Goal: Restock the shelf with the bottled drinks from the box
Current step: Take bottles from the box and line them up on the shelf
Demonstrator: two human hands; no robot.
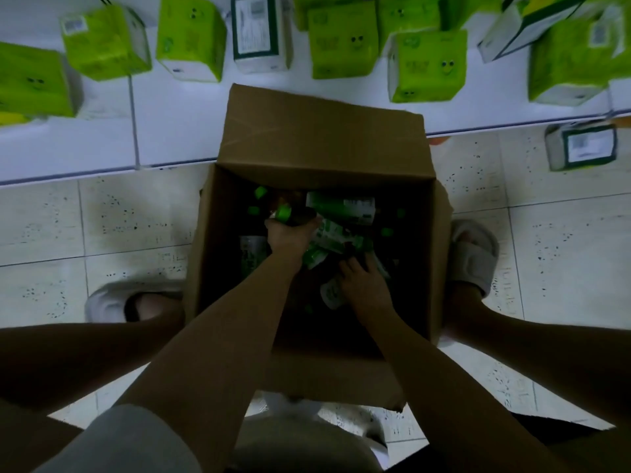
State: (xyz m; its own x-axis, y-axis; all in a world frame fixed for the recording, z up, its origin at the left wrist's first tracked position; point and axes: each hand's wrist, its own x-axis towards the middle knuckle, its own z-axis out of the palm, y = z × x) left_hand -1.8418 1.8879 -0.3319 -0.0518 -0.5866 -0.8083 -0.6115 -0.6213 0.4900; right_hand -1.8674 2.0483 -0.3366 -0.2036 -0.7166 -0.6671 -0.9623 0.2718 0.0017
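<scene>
A person is squatting over an open cardboard box (317, 138) on a pale speckled tile floor (136, 216), feet in grey slippers (474, 254) on either side of it. Both bare arms are reaching down into the box. The right hand (363, 285) is curling its fingers around a bottle (333, 293) lying near the box's near side. The left hand (290, 233) is gripping another bottle by its neck (290, 213), just under a green cap. More bottles with green caps and green-and-white labels (341, 206) are lying jumbled in the dim interior; how many is hard to tell. They are probably smooth, rigid plastic, heavy with liquid and a little slippery, so the neck or the labelled waist is likely offering the surest hold. Beyond the box, a low white shelf (170, 131) is carrying lime-green cartons (191, 39).
</scene>
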